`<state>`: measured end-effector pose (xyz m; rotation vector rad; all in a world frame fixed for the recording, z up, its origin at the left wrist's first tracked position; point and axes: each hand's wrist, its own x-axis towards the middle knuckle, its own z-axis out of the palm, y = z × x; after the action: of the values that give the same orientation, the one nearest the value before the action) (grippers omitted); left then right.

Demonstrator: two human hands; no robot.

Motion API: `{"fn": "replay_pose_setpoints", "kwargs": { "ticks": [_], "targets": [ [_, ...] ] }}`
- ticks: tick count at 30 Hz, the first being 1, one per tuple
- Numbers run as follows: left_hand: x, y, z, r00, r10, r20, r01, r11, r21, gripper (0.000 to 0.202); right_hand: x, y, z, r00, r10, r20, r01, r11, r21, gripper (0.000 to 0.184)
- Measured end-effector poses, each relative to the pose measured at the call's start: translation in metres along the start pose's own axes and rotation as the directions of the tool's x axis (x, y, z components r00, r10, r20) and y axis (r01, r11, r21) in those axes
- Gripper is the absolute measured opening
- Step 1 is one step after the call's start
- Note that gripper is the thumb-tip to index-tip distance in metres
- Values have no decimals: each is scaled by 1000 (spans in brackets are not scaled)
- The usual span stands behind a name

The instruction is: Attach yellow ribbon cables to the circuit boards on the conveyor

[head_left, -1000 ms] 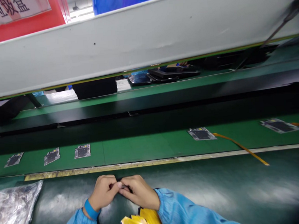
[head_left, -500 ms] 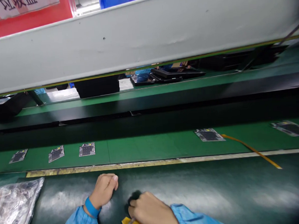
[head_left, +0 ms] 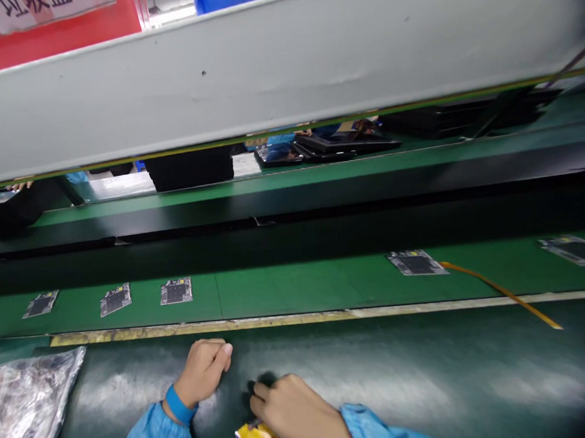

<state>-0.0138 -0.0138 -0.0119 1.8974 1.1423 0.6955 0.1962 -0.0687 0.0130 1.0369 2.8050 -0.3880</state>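
My left hand [head_left: 203, 372] rests on the dark green mat [head_left: 409, 384] as a loose fist, thumb forward, and I see nothing in it. To its right, my right hand [head_left: 296, 415] is curled, its fingertips pinched on a small dark part [head_left: 258, 384] that I cannot make out clearly. A bunch of yellow tape strips [head_left: 248, 435] lies under the heel of that hand at the bottom edge. Both arms wear light blue sleeves, and the left wrist has a blue band.
Beyond the mat runs a green conveyor belt [head_left: 287, 289] carrying several small circuit boards [head_left: 176, 291], one [head_left: 416, 262] with a long orange strip [head_left: 503, 292]. A silvery plastic bag [head_left: 25, 404] lies at the left. A grey beam [head_left: 282, 73] hangs overhead. Black trays [head_left: 189, 169] and other people's hands sit on the far side.
My hands, pinched together a second ago, have parted. The right hand drew back toward me over the yellow strips while the left stayed put. The boards on the belt drifted slightly right.
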Motion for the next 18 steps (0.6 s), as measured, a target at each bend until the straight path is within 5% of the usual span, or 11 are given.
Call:
{"fn": "replay_pose_setpoints", "kwargs": {
  "ticks": [9, 18],
  "targets": [
    [0, 2, 0, 1000, -4, 2, 4, 1000, 4, 76, 1, -3, -3, 996, -37, 79, 39, 999, -24, 42],
    [-1, -2, 1, 1000, 2, -1, -2, 1000, -12, 75, -5, 3, -20, 997, -69, 32, 65, 990, 122, 28]
  ]
}}
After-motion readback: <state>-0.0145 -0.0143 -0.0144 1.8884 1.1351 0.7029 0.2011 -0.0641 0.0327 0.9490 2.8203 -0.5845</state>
